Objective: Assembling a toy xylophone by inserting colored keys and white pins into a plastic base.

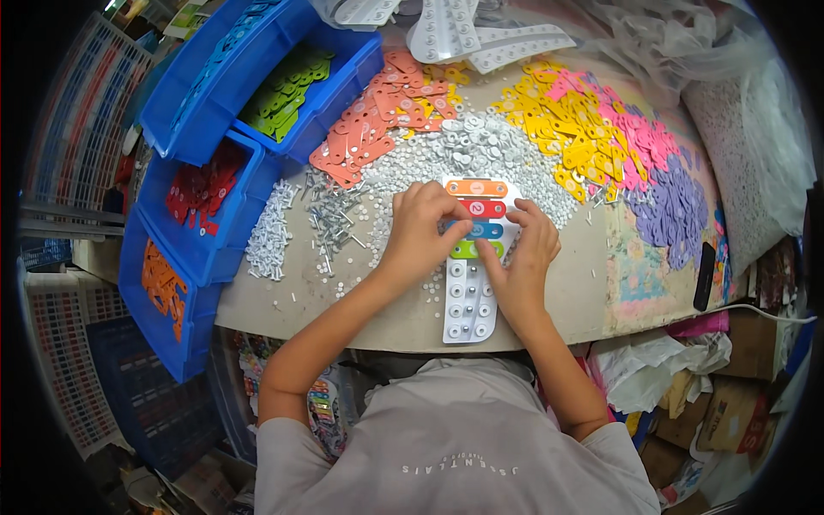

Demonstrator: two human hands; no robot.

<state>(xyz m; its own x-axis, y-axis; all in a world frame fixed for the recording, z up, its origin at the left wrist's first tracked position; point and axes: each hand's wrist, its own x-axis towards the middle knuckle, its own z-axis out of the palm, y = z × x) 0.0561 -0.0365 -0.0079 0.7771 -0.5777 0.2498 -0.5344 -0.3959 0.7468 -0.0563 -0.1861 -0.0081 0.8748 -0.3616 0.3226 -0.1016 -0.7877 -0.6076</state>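
A white plastic board (pixel 457 331) with rows of round studs lies on the table in front of me. Across its upper part sit an orange strip (pixel 479 188), a red strip (pixel 491 209), a blue strip (pixel 492 230) and a green strip (pixel 464 251). My left hand (pixel 422 225) is closed at the board's left edge, its thumb and forefinger over the red and blue strips. From the right, my right hand (pixel 524 262) grips the board's edge with bent fingers, its thumb on the green strip. The lower studs are uncovered.
Behind the board spread white round caps (pixel 476 142), salmon strips (pixel 360 133), yellow strips (pixel 571 129), pink strips (pixel 639 142) and purple strips (pixel 674 215). Blue bins (pixel 225 257) stand left, near white pegs (pixel 271 232) and metal rivets (pixel 336 215). A black phone-like object (pixel 705 276) lies right.
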